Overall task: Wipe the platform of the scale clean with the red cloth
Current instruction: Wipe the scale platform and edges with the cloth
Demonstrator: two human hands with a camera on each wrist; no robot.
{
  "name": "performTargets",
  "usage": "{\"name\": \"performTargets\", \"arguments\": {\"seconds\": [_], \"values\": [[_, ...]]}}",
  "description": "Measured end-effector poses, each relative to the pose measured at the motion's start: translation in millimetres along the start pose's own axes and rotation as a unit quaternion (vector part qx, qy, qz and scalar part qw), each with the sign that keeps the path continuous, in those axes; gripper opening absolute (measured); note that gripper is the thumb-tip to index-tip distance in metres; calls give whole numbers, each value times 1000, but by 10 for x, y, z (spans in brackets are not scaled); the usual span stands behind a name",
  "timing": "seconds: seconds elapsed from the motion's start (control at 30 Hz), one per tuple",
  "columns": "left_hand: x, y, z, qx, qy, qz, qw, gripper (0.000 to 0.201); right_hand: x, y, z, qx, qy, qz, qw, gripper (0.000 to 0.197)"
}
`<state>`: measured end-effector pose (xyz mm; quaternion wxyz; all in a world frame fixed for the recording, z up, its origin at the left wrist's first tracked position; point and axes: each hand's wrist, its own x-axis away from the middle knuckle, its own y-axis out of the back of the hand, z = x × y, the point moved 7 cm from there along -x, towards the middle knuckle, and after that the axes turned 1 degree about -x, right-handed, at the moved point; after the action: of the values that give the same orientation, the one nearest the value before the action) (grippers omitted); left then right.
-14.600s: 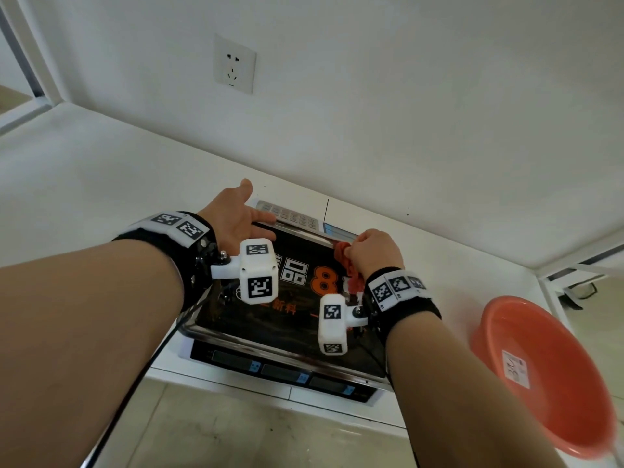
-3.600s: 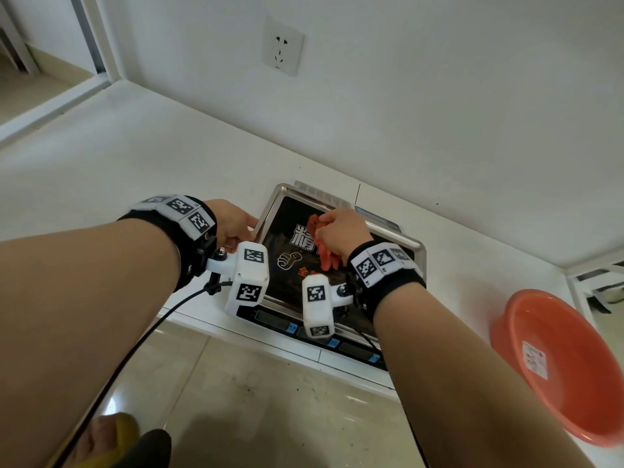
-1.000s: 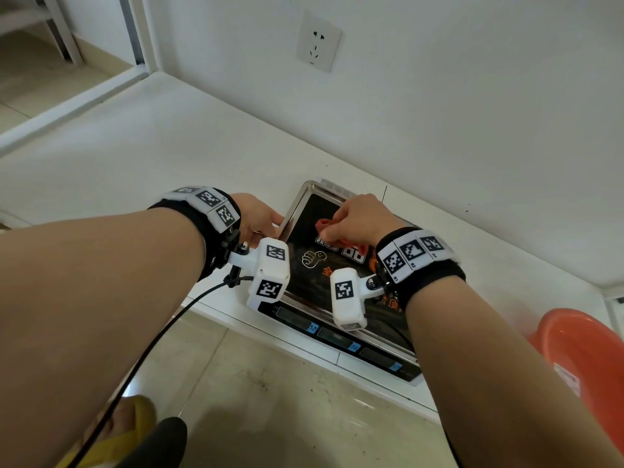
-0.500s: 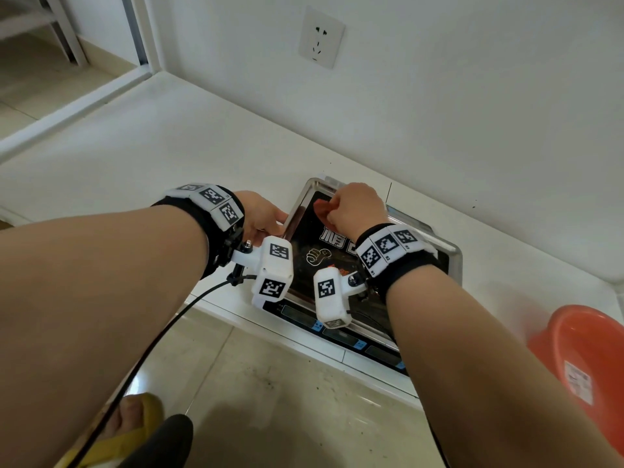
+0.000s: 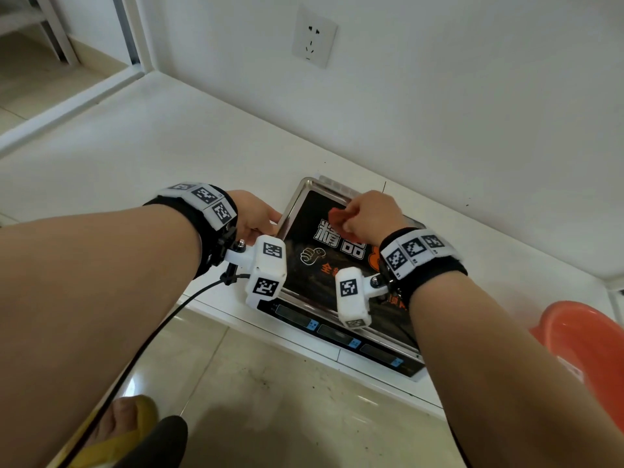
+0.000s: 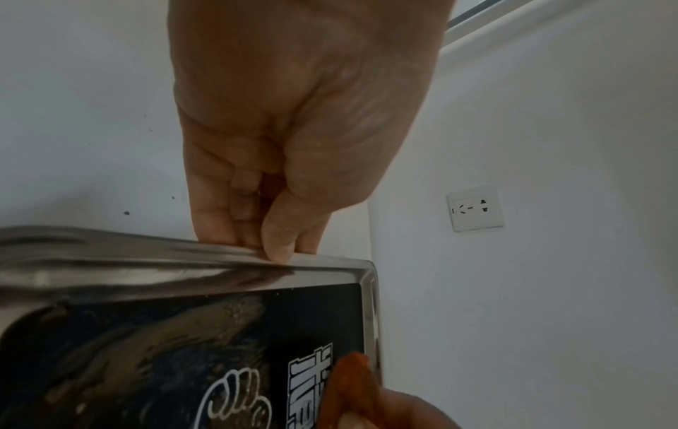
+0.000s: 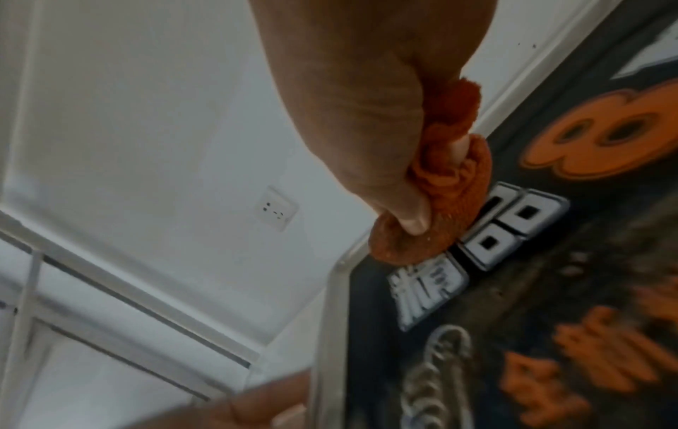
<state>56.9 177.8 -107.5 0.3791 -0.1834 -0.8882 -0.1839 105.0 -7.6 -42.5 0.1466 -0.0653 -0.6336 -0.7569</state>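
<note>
We are bunching the red cloth (image 7: 433, 203) in our right hand (image 5: 369, 214), rubbing the far-left part of the scale platform (image 5: 304, 265); our left hand (image 6: 279, 162) is pinching its rim. Smears near the front are looking unwiped.

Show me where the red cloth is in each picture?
Head: red cloth is upper middle, bunched in the right hand.
Left wrist: bottom edge, right of centre.
Right wrist: centre, under the thumb.
Shared landmark: white characters printed on the platform beside it.
</note>
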Motion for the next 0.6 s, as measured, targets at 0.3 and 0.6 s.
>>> {"name": "performTargets", "arguments": {"seconds": [0.3,0.6], "values": [[24,18,4,-6,11,-16,1000,24,144,-79,252,-20,47,81,995,23],[20,-3,17,18,25,-4,1000,23,129,-149,39,32,-24,67,997,21]]}}
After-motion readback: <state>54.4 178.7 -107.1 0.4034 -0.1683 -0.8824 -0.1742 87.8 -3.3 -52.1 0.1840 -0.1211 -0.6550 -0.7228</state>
